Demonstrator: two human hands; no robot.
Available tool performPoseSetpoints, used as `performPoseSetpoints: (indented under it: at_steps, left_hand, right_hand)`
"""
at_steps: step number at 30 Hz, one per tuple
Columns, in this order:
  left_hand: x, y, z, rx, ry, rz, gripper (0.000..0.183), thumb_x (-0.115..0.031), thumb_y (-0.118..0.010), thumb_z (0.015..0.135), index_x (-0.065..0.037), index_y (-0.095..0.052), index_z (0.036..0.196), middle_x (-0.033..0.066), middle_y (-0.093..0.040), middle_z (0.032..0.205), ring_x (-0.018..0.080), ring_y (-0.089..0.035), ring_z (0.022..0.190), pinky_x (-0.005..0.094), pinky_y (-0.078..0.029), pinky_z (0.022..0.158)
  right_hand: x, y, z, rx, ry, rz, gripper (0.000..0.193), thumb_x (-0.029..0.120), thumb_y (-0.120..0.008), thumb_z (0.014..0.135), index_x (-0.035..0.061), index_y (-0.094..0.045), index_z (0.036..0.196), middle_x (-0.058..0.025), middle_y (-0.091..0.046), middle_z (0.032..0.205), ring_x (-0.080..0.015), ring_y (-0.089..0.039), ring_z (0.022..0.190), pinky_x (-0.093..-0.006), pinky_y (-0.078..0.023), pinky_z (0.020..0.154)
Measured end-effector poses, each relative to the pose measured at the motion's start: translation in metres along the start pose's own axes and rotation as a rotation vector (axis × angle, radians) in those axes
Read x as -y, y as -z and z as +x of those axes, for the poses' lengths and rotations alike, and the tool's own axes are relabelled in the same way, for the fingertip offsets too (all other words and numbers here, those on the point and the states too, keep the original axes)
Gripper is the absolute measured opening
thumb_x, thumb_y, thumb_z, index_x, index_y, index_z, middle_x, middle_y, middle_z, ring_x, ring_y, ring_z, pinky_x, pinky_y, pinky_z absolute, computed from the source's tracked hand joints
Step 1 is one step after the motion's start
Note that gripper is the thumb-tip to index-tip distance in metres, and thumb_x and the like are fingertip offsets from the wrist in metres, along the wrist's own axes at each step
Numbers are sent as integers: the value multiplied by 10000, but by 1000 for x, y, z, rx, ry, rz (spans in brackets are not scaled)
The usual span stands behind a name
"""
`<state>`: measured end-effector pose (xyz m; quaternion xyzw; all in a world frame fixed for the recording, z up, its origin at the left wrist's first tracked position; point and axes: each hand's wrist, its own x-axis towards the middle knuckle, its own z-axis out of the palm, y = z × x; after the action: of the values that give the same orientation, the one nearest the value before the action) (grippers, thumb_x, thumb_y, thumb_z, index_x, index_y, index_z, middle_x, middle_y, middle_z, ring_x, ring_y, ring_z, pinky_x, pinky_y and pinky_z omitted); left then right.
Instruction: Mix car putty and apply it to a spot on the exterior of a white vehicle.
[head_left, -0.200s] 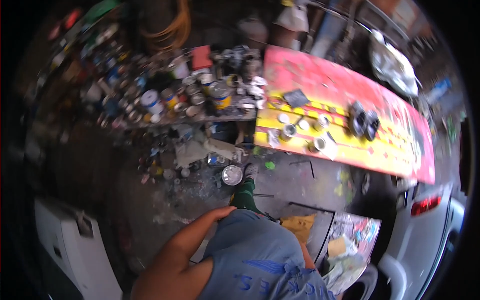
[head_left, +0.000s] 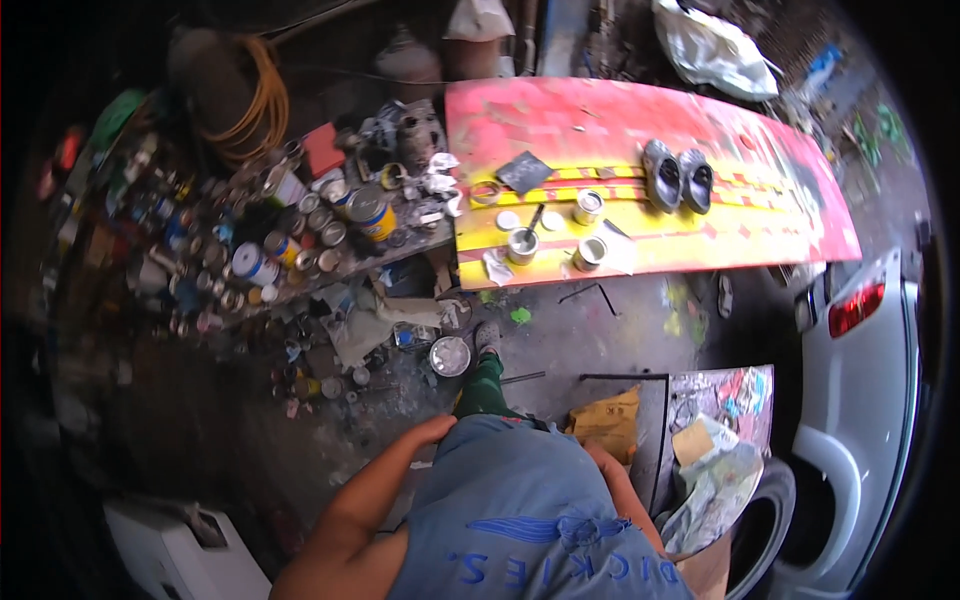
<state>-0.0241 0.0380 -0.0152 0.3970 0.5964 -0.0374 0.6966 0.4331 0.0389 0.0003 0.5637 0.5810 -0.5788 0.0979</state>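
My left hand (head_left: 435, 429) rests at my left hip against the blue-grey sleeveless shirt (head_left: 510, 460); its fingers are too small and partly hidden to read, and no held object shows. On the other side my right arm (head_left: 622, 490) hangs along my body, its hand hidden by the shirt. Ahead is a pink and yellow painted panel (head_left: 570, 130). On it stand open paint cans, one a can (head_left: 522, 248) with a brush (head_left: 535, 218) in it, along with a dark square sheet (head_left: 525, 172) and a pair of dark clogs (head_left: 663, 178).
A cluttered bench (head_left: 350, 268) with many cans stands at the left. A white bucket (head_left: 450, 356) is on the floor by my foot. At the right are a silver car (head_left: 860, 380), a tire (head_left: 775, 520) and a low table (head_left: 685, 385) with papers. A white cabinet (head_left: 180, 550) stands lower left.
The view has turned, so the painted panel sits further left and higher, and more of the car shows. The blur has lessened. My left hand stays at my hip.
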Motion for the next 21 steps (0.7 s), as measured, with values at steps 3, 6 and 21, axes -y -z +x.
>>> performPoseSetpoints:
  at_steps: [3, 6, 21]
  left_hand:
    - [-18, 8, 5, -258, -140, 79, 467, -412, -576, 943, 24, -698, 1055, 168, -697, 1069, 269, -659, 982, 369, -513, 879]
    - [-67, 12, -5, -325, -311, -44, 415, -356, -679, 905, 23, -686, 1074, 188, -694, 1066, 267, -666, 991, 362, -512, 895]
    - [-245, 115, 40, -750, -714, 375, 744, -346, -833, 758, -31, -506, 1347, 194, -556, 1277, 374, -481, 1238, 466, -372, 1087]
  right_hand:
    - [10, 1, -2, -117, -89, -22, 521, 483, -608, 908, -1, -714, 1068, -285, -703, 1000, -378, -698, 968, -432, -510, 864]
    - [49, 21, -21, -194, -33, 71, 504, 460, -608, 920, -28, -704, 1001, -273, -700, 932, -345, -696, 916, -430, -506, 830]
    - [314, 227, 113, -626, 345, 396, 469, 278, -710, 897, -64, -588, 1193, -181, -687, 911, -266, -682, 804, -383, -528, 749]
